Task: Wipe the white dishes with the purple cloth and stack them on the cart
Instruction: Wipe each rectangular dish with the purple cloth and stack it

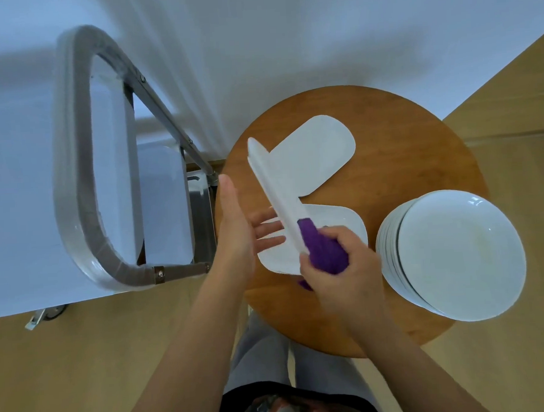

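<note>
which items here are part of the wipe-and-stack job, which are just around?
Job:
- tilted dish, between left hand and right hand
- purple cloth, held in right hand
- two flat dishes on the table
- round plate stack
- cart

Just around:
- round wooden table
- white wall
</note>
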